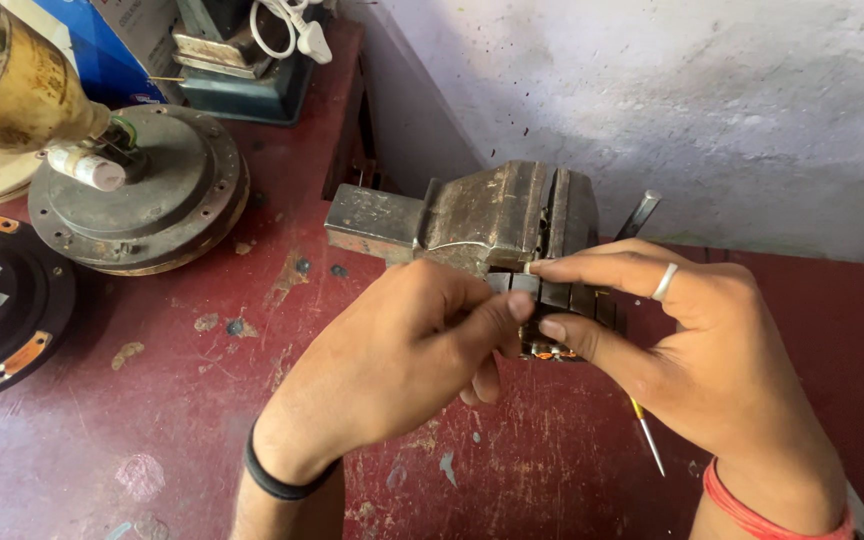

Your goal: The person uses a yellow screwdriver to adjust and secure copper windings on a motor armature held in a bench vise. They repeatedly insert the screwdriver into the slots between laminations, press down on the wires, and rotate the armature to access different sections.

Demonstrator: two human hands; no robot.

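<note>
- The left hand and right hand meet at mid-frame over a small stator, a dark stack of steel plates with copper windings showing at its lower edge.
- The left hand is curled nearly closed, thumb and forefinger pinched together at the stator's left side; whatever thin thing they nip is too small to make out.
- The right hand holds the stator between a straight forefinger along its top and a thumb pressed under it, at the copper; the grip is narrow and firm-looking. A pale ring sits on one finger.
- The stator lies just in front of the vise, touching or nearly touching its jaws; whether the vise clamps it I cannot tell, since the hands cover the join.
- As a judgement: the work on the windings looks in mid-course. The stator is in place and held, copper is exposed, and no housing is fitted on it.
- A thin probe with a yellow collar lies on the red bench under the right hand, untouched.
- A black band circles the left wrist, a red thread the right.
- At upper left stand a round motor cover and a brass-coloured housing; a black disc lies at the left edge.
- A grey wall fills the upper right.
</note>
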